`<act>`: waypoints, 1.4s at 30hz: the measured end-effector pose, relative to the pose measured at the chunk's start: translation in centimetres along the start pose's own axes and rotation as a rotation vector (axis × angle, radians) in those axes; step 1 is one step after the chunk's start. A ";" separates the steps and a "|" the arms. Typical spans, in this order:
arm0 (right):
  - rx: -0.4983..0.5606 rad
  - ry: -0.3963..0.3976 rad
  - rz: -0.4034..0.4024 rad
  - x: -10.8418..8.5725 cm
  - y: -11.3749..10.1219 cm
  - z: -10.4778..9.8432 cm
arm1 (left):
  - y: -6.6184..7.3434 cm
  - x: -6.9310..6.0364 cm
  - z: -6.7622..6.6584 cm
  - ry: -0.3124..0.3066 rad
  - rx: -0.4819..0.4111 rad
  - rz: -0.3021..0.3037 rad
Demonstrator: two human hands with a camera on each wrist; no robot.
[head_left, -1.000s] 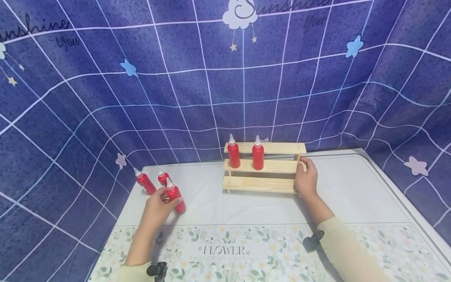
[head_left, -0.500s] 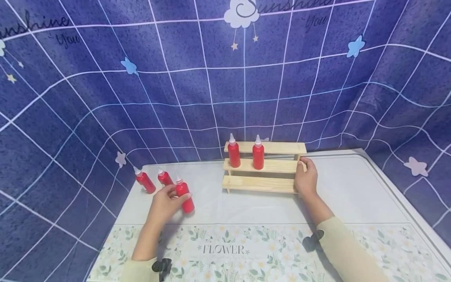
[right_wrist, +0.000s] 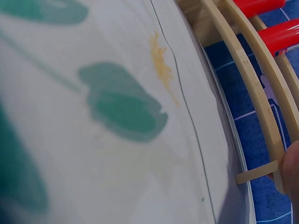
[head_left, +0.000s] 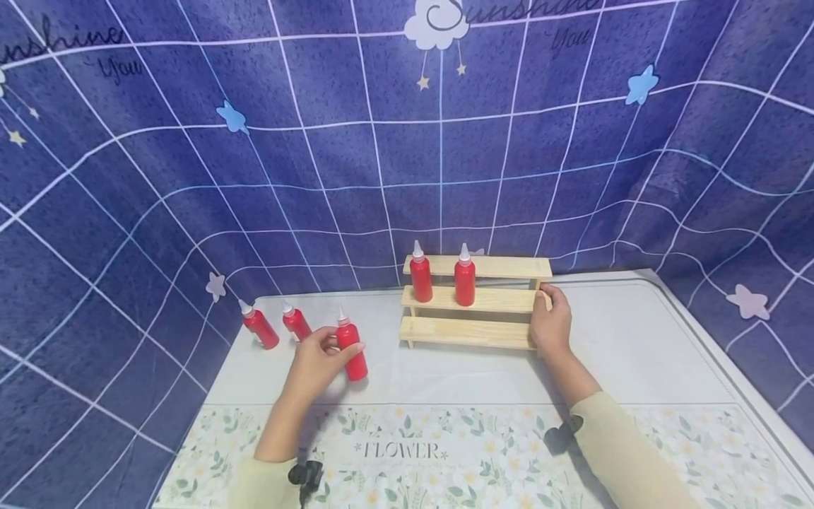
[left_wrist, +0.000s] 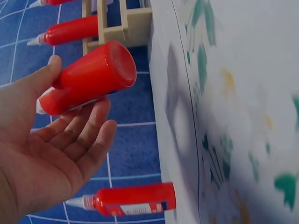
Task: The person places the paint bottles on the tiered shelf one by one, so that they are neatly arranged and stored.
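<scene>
We see that the left hand (head_left: 316,366) holds one red bottle (head_left: 352,353) between its thumb and fingers, raised from the white table (head_left: 432,375) (the left wrist view shows us its bottom (left_wrist: 123,64)), while the right hand (head_left: 552,326) grips the wooden rack (head_left: 467,331) at its right end. To the left of the left fingers we find two other bottles (head_left: 260,329), the nearer one partly hidden, and between the left and right fingers two more bottles (head_left: 465,284) stand on the middle shelf (head_left: 502,300).
</scene>
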State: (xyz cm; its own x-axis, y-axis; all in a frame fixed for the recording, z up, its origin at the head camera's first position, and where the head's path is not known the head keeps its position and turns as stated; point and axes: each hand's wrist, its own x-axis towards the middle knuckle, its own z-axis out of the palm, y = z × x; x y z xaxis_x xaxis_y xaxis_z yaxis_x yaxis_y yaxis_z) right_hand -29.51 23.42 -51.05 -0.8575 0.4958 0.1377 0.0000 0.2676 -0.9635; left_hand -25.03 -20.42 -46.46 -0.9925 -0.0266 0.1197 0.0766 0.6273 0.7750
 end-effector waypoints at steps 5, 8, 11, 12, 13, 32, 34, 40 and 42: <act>0.006 0.000 -0.008 0.2 0.0 0.0 | 1.1 0.2 0.8 -0.023 -0.005 0.005; 0.004 -0.004 -0.005 0.3 -0.1 0.0 | 1.5 0.4 1.4 -0.041 -0.002 0.013; 0.007 -0.001 -0.004 0.2 -0.2 0.0 | 1.7 0.5 2.0 -0.061 -0.003 0.031; 0.007 0.001 -0.005 0.2 -0.3 0.1 | 1.9 0.5 2.2 -0.069 -0.006 0.035; 0.009 0.002 -0.004 0.2 -0.3 0.1 | 2.0 0.5 2.4 -0.075 -0.013 0.040; 0.055 0.004 0.001 0.1 0.2 0.1 | 4.3 0.5 5.2 -0.137 -0.051 0.078; 0.054 0.007 0.001 0.1 0.2 0.1 | 4.6 0.6 5.4 -0.146 -0.063 0.086; 0.048 0.013 -0.009 0.1 0.0 0.1 | 5.2 0.6 6.2 -0.170 -0.097 0.107; 0.046 0.011 -0.009 0.0 0.0 0.1 | 5.5 0.6 6.5 -0.173 -0.103 0.117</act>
State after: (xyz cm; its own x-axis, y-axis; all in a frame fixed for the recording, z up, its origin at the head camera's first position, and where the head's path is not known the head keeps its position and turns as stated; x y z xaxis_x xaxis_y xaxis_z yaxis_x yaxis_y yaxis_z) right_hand -29.59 23.34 -51.09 -0.8517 0.5025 0.1486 -0.0315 0.2341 -0.9717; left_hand -25.81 -11.97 -46.16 -0.9772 0.1810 0.1108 0.1924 0.5354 0.8224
